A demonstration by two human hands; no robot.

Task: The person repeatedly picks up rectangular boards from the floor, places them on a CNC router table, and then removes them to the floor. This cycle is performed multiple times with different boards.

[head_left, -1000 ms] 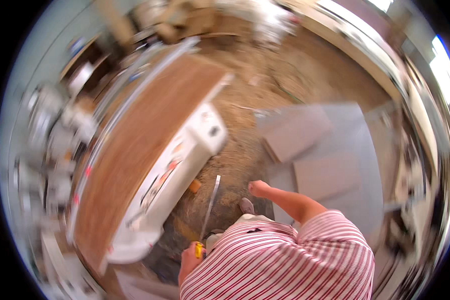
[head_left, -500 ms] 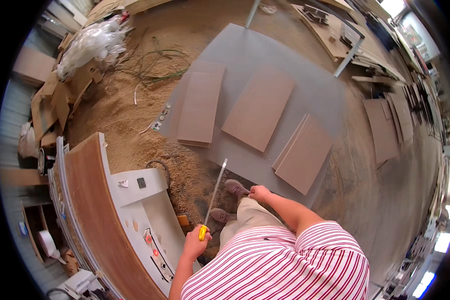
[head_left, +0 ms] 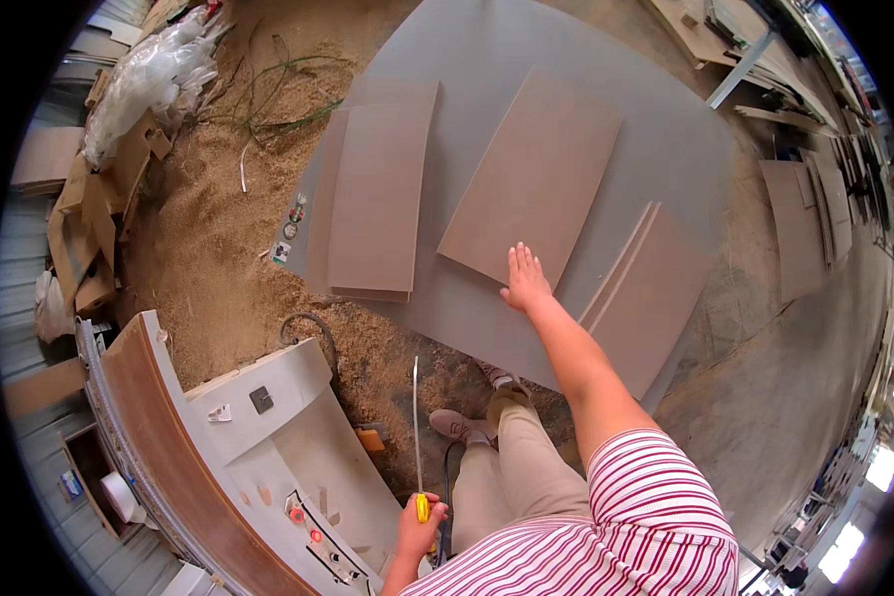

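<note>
My left hand (head_left: 419,526) is closed around a yellow tape measure (head_left: 423,508), low beside the machine. Its thin pale blade (head_left: 416,417) sticks straight out, away from me. My right hand (head_left: 527,276) reaches forward, palm down and fingers stretched, over the near edge of the middle brown panel (head_left: 536,179); whether it touches the panel I cannot tell. To the left lies a stack of brown panels (head_left: 379,199), and to the right another stack (head_left: 656,288) partly behind my right forearm. All rest on a large grey sheet (head_left: 477,60).
At lower left stands a white machine (head_left: 303,437) with a brown top (head_left: 169,427) and red buttons. Sawdust (head_left: 219,238) covers the floor there, with green straps (head_left: 268,109) on it. Cardboard (head_left: 99,219) and plastic wrap (head_left: 154,89) lie farther back. More boards (head_left: 795,219) lean at right.
My right hand has moved forward from beside my leg to the middle panel, its fingers opening out. My view has come closer to the panels. The left hand still holds the tape measure.
</note>
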